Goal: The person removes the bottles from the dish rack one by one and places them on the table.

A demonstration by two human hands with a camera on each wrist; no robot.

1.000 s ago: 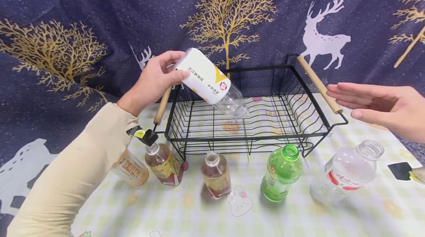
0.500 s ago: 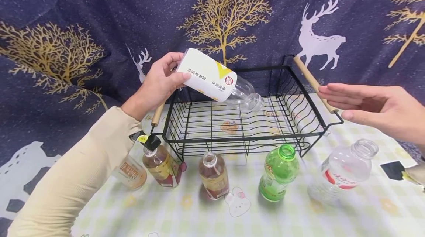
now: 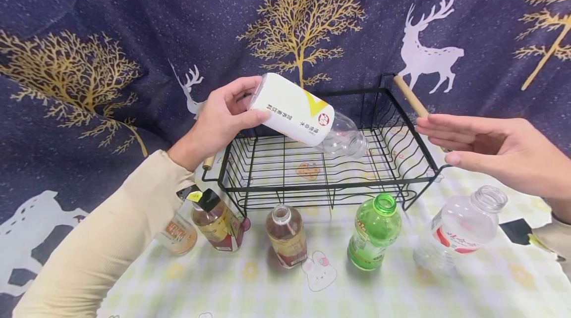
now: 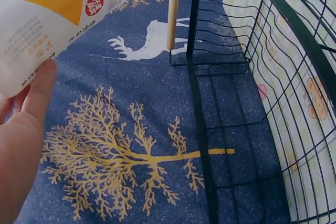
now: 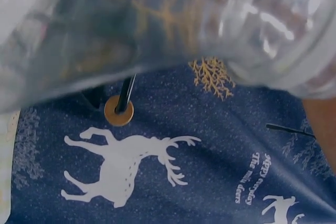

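My left hand (image 3: pixel 223 112) grips a clear plastic bottle (image 3: pixel 294 110) by its base end, thumb across the white label. The bottle is held tilted above the black wire rack (image 3: pixel 332 185), its capless neck pointing down to the right. Part of its label with the yellow V fills the upper left corner of the left wrist view, the thumb (image 4: pixel 39 93) along its edge. My right hand (image 3: pixel 499 149) is held up with straight fingers and nothing in it, overlapping the rack's right wooden handle (image 3: pixel 409 95). A blurred clear bottle (image 5: pixel 157 24) covers the top of the right wrist view.
Along the rack's front stand several capless bottles: an orange-labelled one (image 3: pixel 178 235), two brownish ones (image 3: pixel 218 224) (image 3: pixel 287 238), a green one (image 3: pixel 375 233) and a large clear one (image 3: pixel 464 229). A dark deer-print cloth (image 3: pixel 214 21) hangs behind.
The held bottle has moved rightward with my left hand and turned from steeply sloping to flatter. My open right hand has drifted left toward the rack, covering more of its handle.
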